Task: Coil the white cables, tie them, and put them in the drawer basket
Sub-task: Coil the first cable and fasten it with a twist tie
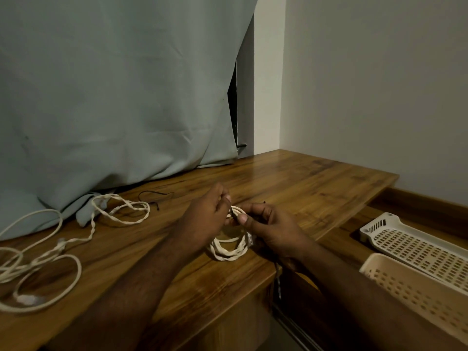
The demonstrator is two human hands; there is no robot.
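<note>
A coiled white cable (229, 250) sits upright on the wooden table (304, 188) between my hands. My left hand (206, 215) grips the top of the coil. My right hand (268, 228) pinches a thin dark tie (233, 212) at the top of the same coil. Two loose white cables lie to the left: one (121, 211) near the curtain, another (43, 272) in wide loops at the left edge. A second dark tie (154, 195) lies on the table behind them. Two perforated cream baskets (415, 249) (417, 290) sit low at the right.
A grey-green curtain (114, 97) hangs over the table's back edge and covers part of the loose cables. A white wall stands to the right. The table's right edge drops to a lower wooden surface that holds the baskets.
</note>
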